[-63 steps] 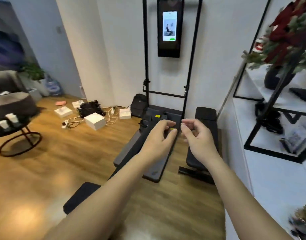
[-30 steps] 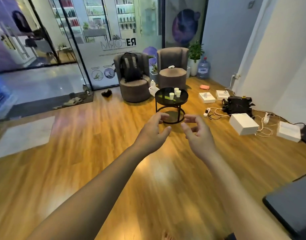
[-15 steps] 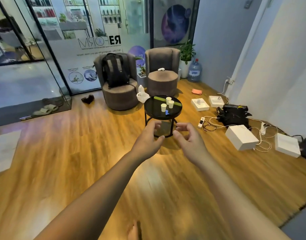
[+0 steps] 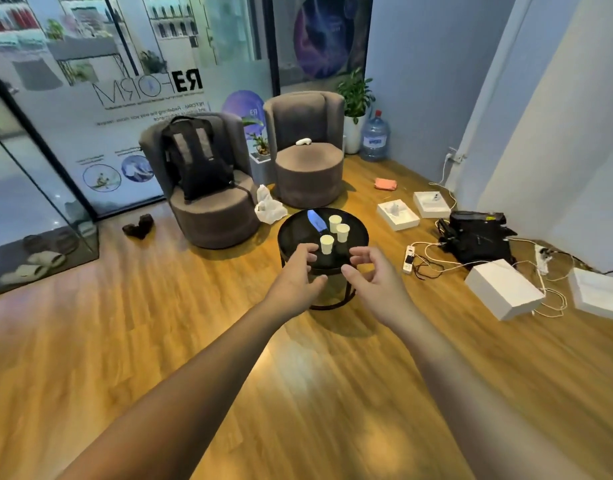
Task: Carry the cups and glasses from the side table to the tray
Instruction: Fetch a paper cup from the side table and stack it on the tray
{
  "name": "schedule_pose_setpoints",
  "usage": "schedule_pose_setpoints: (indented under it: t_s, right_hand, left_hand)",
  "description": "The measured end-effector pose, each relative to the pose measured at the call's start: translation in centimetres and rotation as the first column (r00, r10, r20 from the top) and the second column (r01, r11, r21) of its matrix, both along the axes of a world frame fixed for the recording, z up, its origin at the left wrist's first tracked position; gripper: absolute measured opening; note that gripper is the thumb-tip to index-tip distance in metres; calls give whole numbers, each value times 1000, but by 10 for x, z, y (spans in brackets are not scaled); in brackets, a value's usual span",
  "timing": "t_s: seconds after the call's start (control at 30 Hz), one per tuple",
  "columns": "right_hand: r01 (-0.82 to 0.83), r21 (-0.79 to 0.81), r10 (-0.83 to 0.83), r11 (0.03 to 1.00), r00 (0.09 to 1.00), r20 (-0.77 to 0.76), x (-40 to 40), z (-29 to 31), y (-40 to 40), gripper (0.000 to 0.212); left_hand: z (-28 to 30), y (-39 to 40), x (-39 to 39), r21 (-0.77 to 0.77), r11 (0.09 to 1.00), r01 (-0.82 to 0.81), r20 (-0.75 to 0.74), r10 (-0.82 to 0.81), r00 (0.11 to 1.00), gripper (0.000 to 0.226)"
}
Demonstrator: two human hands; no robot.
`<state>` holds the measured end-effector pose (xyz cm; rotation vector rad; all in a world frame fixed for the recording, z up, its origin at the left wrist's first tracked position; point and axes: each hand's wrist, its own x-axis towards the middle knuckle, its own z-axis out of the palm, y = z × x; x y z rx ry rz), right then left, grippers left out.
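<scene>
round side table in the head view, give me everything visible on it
The side table is small and round, with a glossy black top that mirrors a blue-white reflection, a dark rim band and a dark base ring on the wood floor. Three white paper cups stand upright on it, clustered right of centre. It sits in front of two grey armchairs. Left hand and right hand overlap its near edge in view; contact cannot be told.

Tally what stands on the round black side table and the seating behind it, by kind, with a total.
Paper cups on the side table: 3, the near cup, the right cup, the far cup
Side tables: 1
Armchairs: 2, the left armchair, which holds a backpack, and the right armchair
Total: 6
</scene>
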<state>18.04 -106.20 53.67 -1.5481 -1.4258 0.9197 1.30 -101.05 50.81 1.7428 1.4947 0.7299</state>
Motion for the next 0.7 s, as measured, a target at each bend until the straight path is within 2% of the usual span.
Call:
schedule_pose_setpoints:
  t_s: [0.13, 0.33, 0.7]
  right_hand:
    - [32, -41, -32, 999, 999, 20, 2, -14, 73, 40]
    - [53, -83, -47, 995, 996, 72, 19, -49, 193, 47]
    - [-10, -293, 26, 956, 998, 49, 60, -128, 421, 41]
  left_hand:
    - [-17, 81, 2, -50, 996, 68, -49, -70, 996, 64]
    - [-56, 202, 19, -78, 994, 80, -95, -87, 992, 70]
    - [-123, 417, 31, -274, 962, -16, -204, -42, 978, 63]
